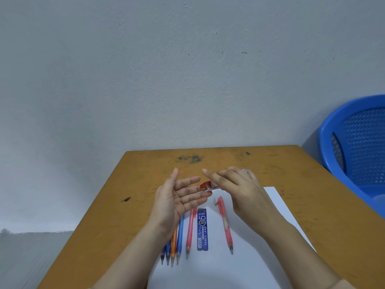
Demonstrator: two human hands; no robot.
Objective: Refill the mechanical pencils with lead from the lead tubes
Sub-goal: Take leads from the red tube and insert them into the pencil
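A wooden table (pixel 145 184) stands against a grey wall (pixel 166 69). A blue basket (pixel 354 142) sits off the table's right edge; what it holds cannot be told. A white paper (pixel 229 268) lies on the near part of the table.

On the paper is a row of pencils (pixel 180 236) with tips toward the person, their upper ends hidden under the left wrist. Just right of the row lies a blue tube (pixel 201 230), closed and flat. A pink pencil (pixel 226 224) lies apart, further right.

Both hands hover above these. The left hand (pixel 177 197) has a wide grip, with its palm turned up and its fingers straight. The right hand (pixel 243 188) grips a red tube (pixel 205 185), mostly covered by its fingers, with the tube's end over the left fingertips. A thin lead (pixel 203 192) rests there.
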